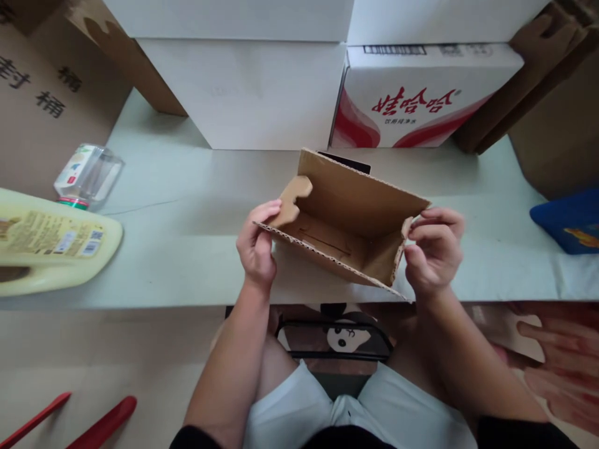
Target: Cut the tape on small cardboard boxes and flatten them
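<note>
Between my hands is a small brown cardboard box (365, 190), tilted, with its open top toward me. Its inside shows, with a dark line on the inner bottom. My left hand (259, 246) grips the box's left end, fingers on a notched flap (292, 199) and thumb under the near edge. At the right end my right hand (433, 249) pinches the short side flap (403, 240) between thumb and fingers. A dark flat item (345, 163) shows partly behind the far wall; the box hides the rest of it.
White cartons (262, 93) are stacked along the back, one with red print (416, 106). Brown cartons (70, 81) stand at the left. A clear bottle (88, 174) and a yellow jug (56, 243) lie left; a blue container (568, 221) sits right. The pale table (187, 268) ends before my lap.
</note>
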Available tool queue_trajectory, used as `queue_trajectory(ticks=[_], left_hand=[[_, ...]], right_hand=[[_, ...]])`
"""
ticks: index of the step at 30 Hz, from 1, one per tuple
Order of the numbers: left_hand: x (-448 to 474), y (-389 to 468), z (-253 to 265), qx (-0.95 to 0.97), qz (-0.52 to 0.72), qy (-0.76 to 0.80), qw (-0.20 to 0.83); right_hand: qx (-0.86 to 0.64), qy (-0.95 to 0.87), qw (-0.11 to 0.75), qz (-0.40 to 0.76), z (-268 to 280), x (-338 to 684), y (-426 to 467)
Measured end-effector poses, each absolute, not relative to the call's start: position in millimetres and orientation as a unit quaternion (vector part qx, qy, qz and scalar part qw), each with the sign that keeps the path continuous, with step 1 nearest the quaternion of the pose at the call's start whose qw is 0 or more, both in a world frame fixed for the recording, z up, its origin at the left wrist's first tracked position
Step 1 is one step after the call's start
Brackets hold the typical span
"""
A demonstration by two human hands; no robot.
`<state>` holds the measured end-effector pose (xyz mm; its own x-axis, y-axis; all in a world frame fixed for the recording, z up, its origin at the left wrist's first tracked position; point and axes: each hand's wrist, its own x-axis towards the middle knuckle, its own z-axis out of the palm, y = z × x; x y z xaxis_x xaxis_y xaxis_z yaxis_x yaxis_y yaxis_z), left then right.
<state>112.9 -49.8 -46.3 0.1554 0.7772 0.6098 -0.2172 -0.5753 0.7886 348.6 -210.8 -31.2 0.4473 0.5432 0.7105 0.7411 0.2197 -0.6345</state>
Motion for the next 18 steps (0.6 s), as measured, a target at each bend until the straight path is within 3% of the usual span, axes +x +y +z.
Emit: queue_trajectory(ticks=[2,7,18], left_hand=[[114.5,-58.1,-46.5,0.670,0.602,0.235,0.366],[121.4,-70.6,-48.0,0.686,0.610,0.290,0.268],[127.2,-59.2,-52.2,0.704,0.580,0.315,0.262]], right_hand=[[-0.635,-0.475,0.608,-0.035,-43.2,349.0,-212.0],[-0.598,-0.404,0.653,0.230,-58.2,339.5,-212.7],[-0.544,-0.440,0.682,0.213,-60.9,336.7,-209.7]])
